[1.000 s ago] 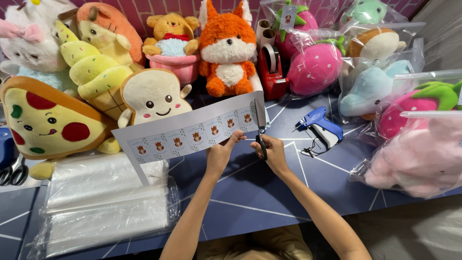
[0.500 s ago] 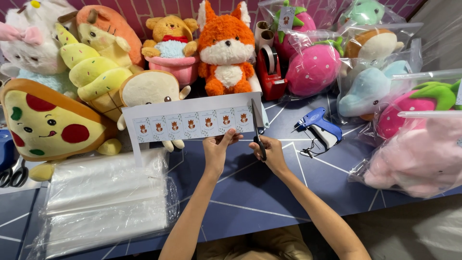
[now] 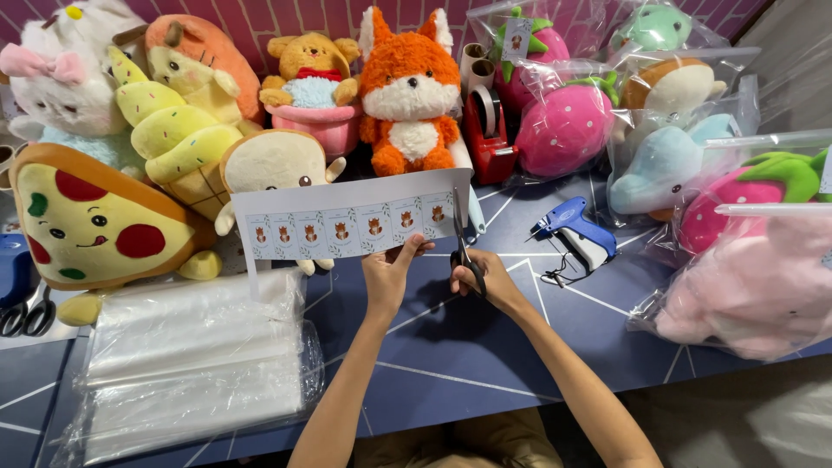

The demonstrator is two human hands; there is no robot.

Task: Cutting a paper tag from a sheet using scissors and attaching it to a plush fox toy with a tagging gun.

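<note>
My left hand (image 3: 388, 276) pinches the lower edge of a long white paper strip (image 3: 347, 218) printed with a row of small fox pictures and holds it up over the dark blue table (image 3: 451, 347). My right hand (image 3: 485, 277) grips black-handled scissors (image 3: 462, 243) whose blades point up and meet the strip near its right end. Behind the strip sit an orange fox plush (image 3: 409, 91) and a toast-shaped plush (image 3: 273, 165).
A stack of clear plastic bags (image 3: 195, 364) lies front left. A pizza plush (image 3: 91, 221), other plush toys, a red tape dispenser (image 3: 487, 130), a blue tagging gun (image 3: 579, 230) and bagged plush toys (image 3: 737, 260) at right crowd the table. Scissors (image 3: 26, 316) lie far left.
The paper strip has been raised and levelled out, and both hands have moved slightly up with it. The scissors now sit at the strip's right end.
</note>
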